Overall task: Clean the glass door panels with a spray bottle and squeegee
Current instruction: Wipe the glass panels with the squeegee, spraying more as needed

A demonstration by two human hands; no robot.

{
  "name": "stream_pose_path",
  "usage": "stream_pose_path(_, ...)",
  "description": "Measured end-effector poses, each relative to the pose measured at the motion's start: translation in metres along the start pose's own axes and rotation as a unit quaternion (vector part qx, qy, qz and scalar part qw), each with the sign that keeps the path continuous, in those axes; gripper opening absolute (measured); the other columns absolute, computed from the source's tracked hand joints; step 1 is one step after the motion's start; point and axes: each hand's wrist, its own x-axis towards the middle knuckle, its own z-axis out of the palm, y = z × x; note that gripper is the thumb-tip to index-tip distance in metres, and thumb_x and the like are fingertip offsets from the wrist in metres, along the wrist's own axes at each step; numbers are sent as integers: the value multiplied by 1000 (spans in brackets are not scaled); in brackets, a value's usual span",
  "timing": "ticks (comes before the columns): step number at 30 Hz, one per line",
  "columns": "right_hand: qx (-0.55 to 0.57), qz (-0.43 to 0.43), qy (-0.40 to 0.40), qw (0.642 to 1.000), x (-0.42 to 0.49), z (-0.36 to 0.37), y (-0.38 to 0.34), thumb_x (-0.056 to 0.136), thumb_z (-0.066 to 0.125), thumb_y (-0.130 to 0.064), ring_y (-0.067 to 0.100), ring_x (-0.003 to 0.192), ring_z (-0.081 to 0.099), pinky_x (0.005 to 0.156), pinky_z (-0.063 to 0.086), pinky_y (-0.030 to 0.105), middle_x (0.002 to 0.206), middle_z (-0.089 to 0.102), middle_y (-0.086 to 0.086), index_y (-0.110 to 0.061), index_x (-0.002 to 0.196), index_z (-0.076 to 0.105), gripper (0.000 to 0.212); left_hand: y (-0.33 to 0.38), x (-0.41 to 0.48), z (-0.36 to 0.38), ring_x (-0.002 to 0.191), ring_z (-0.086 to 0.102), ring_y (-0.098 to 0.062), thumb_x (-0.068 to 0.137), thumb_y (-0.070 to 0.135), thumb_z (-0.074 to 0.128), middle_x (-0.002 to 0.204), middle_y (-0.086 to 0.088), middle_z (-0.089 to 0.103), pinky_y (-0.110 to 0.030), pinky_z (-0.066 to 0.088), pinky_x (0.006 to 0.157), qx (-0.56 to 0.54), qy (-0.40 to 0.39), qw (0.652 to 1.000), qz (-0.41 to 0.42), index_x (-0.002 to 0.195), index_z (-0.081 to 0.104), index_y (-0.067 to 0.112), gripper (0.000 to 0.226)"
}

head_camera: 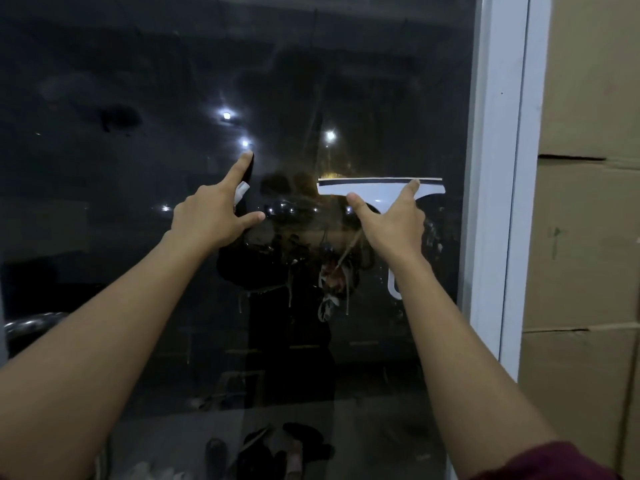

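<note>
Squeegee (377, 190) work seems about midway. The right hand (391, 223) grips the white handle, thumb and forefinger spread behind the blade, which lies against the glass panel (138, 81). Just beside it, the left hand (211, 216) curls round a dark spray bottle (246, 173), forefinger straight. Drips and smears below both hands look unwiped.

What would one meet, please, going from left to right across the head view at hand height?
Left hand gripping the dark spray bottle with white trigger → white plastic squeegee held by the right hand → white door frame → stacked brown cardboard boxes.
</note>
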Motion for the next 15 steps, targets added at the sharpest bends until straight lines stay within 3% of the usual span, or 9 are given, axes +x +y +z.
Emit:
stream_pose_path(10,1,64,-41,997,-94,24,70,70,62,-79,29,139,32,105,36,45,152,36,7,-33,152,-12,120,3,-1,-2,93,65,-40,84,63,65,113,-18,68,-39,41,67,14,-6,1000,7,149,-12,57,100)
stream_pose_path(15,21,45,-14,999,-82,17,59,68,65,-78,26,140,29,106,35,41,151,37,6,-27,155,0,119,7,-4,-3,84,66,-32,88,60,62,102,-10,72,-35,41,65,17,1,999,52,156,-5,43,97)
